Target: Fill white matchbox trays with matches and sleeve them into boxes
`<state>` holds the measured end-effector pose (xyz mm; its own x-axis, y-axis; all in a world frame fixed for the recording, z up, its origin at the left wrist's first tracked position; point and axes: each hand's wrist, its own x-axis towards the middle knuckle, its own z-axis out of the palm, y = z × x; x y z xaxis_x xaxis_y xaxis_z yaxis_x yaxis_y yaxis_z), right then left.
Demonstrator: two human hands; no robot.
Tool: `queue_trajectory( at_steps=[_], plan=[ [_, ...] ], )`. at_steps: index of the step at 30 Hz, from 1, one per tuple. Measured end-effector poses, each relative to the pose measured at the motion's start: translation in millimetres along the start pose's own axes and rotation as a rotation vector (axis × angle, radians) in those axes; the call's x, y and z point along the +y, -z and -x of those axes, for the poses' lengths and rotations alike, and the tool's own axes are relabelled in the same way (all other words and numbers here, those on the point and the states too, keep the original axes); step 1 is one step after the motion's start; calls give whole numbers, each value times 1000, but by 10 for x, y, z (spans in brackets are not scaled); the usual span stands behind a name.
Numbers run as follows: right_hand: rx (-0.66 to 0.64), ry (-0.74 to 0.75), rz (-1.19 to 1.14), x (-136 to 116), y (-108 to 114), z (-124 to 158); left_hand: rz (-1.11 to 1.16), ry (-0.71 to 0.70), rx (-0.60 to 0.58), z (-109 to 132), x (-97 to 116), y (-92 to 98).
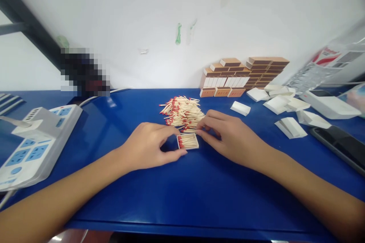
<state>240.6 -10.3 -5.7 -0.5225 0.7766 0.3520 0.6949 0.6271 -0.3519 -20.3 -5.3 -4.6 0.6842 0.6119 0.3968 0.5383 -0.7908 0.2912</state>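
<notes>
A small white matchbox tray (191,148) lies on the blue table, holding a layer of red-tipped matches (188,140). My left hand (149,145) is closed about the tray's left side, thumb at the near edge and fingers at the far edge. Just beyond sits a loose heap of matches (182,110), their red heads pointing mostly left. My right hand (232,134) is at the heap's right edge, by the tray's far right corner. Its thumb and forefinger are bent close together; what lies between the tips is too small to make out.
Stacked matchboxes (268,69) stand against the wall. Several empty white trays (291,127) lie at right, near a phone (340,144), a white box (330,108) and a plastic bottle (310,72). At left is a power strip (40,155) with a charger and cable.
</notes>
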Motion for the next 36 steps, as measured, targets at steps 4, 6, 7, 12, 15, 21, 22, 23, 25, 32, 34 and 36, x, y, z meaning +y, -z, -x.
queue_trajectory(
  at_steps=[4,6,7,12,15,21,22,23,25,32,34,36],
  plan=[
    [-22,-21,6,27,2,3,8,-9,-32,6,11,2],
    [-42,-11,-14,41,-7,8,-11,-11,-14,14,24,-1],
    [-55,-4,-25,46,-13,10,-9,-18,-12,17,31,-2],
    [-138,-21,-35,51,-44,6,2,-37,-35,17,16,12],
    [-182,-59,-16,61,-44,-3,-25,-22,1,4,-39,24],
    [-90,-39,31,40,9,4,-31,-12,-36,6,-65,-5],
    [-63,-13,16,15,12,8,-37,-12,-26,7,-60,-10],
    [-47,15,0,-16,11,14,-43,-11,-15,8,-56,-14],
    [-54,66,-15,-87,-6,28,-47,-12,-4,7,-50,-18],
    [-88,105,-24,-157,-15,48,-53,-19,-14,11,-19,-17],
    [-28,88,-11,-112,19,32,-54,-44,-7,24,17,-14],
    [25,65,18,-56,42,16,-37,-75,-9,35,51,-8]
  ],
)
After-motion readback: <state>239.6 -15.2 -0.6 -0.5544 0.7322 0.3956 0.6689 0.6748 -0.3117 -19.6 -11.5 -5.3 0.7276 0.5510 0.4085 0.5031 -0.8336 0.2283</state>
